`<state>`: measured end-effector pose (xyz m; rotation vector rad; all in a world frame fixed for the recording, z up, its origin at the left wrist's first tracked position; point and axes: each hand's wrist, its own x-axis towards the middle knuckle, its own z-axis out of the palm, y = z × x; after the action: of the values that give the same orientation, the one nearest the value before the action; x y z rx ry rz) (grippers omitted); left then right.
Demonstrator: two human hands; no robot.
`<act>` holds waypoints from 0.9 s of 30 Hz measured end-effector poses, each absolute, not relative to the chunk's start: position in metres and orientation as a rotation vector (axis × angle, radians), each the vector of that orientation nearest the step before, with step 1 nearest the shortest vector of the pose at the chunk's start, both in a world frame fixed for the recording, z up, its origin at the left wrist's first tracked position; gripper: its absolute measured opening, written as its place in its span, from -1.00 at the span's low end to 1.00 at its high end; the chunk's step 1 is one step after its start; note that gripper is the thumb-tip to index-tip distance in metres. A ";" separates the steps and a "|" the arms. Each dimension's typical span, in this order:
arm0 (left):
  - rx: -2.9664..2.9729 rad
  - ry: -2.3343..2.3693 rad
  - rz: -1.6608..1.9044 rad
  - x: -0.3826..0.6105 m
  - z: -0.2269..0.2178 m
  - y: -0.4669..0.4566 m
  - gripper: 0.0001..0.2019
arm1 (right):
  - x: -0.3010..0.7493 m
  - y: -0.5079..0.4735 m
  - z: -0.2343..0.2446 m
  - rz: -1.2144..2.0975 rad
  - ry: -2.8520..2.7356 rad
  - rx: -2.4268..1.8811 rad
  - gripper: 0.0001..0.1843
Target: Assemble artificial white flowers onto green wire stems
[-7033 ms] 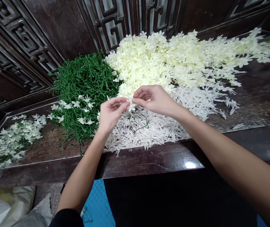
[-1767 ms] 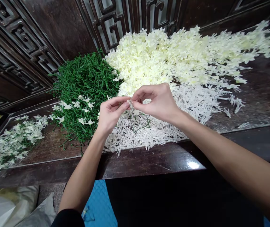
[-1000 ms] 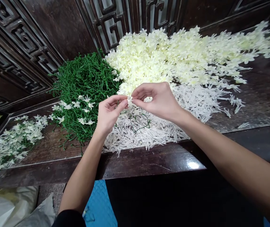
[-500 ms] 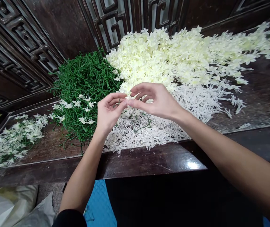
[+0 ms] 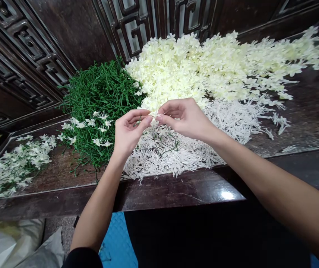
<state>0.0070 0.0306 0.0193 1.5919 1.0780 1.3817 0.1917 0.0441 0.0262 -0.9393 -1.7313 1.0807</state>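
Note:
My left hand (image 5: 131, 128) is closed in a pinch, and a bit of green artificial stem (image 5: 140, 119) shows between its fingers. My right hand (image 5: 187, 117) pinches a small white artificial flower (image 5: 154, 120) at the left hand's fingertips. The fingertips partly hide the flower, so how it meets the stem cannot be made out. Below the hands, loose green stems (image 5: 166, 149) curve over a heap of thin white stamen-like pieces (image 5: 173, 162). To the left of my left hand lies a pile of green stems (image 5: 98, 89) with several white-flowered stems (image 5: 91, 123) resting on it.
A broad heap of cream-white petals (image 5: 182, 67) spreads along the back of the dark wooden bench (image 5: 182, 193). More flowered stems (image 5: 16, 163) lie at the far left. Carved lattice panels (image 5: 131, 26) stand behind; pale sacks (image 5: 22, 242) are on the floor.
My right hand has shifted slightly right, away from the left fingertips, and the white flower between them now shows more. My left hand has hardly moved.

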 end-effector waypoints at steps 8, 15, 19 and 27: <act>1.308 0.925 1.536 0.000 0.019 0.037 -0.88 | 0.190 0.044 0.022 1.378 -1.906 -0.907 -0.87; 1.343 0.951 1.515 0.001 0.018 0.036 -0.86 | 0.187 0.039 0.020 1.431 -1.862 -0.818 -0.92; 1.462 1.023 1.456 0.001 0.021 0.033 -0.83 | 0.190 0.042 0.023 1.344 -1.808 -0.844 -0.93; 1.738 1.161 1.374 0.004 0.020 0.030 -0.84 | 0.193 0.044 0.029 1.182 -1.734 -0.840 -0.90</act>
<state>0.0043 0.0301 0.0199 1.7384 1.1608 1.3738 0.1931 0.0441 0.0287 -0.8399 -1.7338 1.1820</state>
